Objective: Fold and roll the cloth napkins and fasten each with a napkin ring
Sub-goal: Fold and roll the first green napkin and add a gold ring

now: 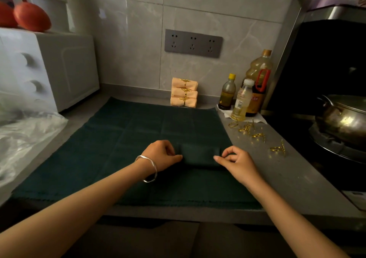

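A dark green napkin [200, 155] lies folded into a short thick band on a large dark green cloth [122, 139] spread over the grey counter. My left hand [161, 155] pinches its left end and my right hand [237, 161] pinches its right end. Three peach napkins [184, 92], each rolled and fastened with a gold ring, are stacked against the back wall. Several loose gold napkin rings [257, 136] lie on the bare counter to the right of the cloth.
Three oil and sauce bottles [245, 93] stand at the back right. A stove with a steel pot [342, 117] fills the right side. A white microwave [49, 67] and a clear plastic bag [25, 139] are on the left. The counter's front edge [178, 214] runs below my forearms.
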The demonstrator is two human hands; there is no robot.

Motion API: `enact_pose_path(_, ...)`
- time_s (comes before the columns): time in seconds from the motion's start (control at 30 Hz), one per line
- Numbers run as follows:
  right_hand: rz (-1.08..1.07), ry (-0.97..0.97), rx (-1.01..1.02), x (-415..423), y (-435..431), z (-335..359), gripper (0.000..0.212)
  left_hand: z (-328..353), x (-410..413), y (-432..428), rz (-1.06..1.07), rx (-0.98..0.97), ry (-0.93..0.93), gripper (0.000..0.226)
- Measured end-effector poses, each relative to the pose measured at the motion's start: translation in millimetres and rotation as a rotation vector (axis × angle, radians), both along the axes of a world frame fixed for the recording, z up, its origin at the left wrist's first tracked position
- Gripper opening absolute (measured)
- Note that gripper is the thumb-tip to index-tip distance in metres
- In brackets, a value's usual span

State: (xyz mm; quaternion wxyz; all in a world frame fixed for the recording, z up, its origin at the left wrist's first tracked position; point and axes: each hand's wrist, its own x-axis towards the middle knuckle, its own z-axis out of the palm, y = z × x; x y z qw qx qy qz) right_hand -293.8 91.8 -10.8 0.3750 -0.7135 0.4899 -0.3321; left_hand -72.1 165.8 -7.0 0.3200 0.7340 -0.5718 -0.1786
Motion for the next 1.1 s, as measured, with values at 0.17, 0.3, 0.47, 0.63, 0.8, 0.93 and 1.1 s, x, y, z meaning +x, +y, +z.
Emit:
enact_pose_path(0.17,-0.024,0.053,0.036,6,-5,6,0.021,10,-7,-21,-0.141,0.006,0.069,0.054)
enact_pose_path(0.3,-0.062,0.091,0.063,11,-10,4,0.022,2,-15,-32,-0.186,0.026,0.036,0.032)
enact_pose_path(0.47,-0.018,0.362,-0.303,15,-9,7,0.032,-6,-14,-40,-0.148,0.005,0.053,0.026)
enact_pose_path(0.63,0.353,0.662,-0.391,32,-7,-1,0.050,-13,-13,-42,-0.139,-0.035,0.030,0.024)
enact_pose_path(0.8,0.343,0.742,-0.361,33,-8,-12,0.049,-9,-20,-37,-0.191,-0.113,-0.314,0.034)
enact_pose_path(0.93,0.346,0.765,-0.368,33,-7,-14,0.050,-10,-26,-19,-0.367,-0.020,-0.629,0.052)
enact_pose_path(1.1,0.412,0.652,-0.323,28,-8,-14,0.052,-14,-20,-9,-0.419,0.155,-0.603,0.061)
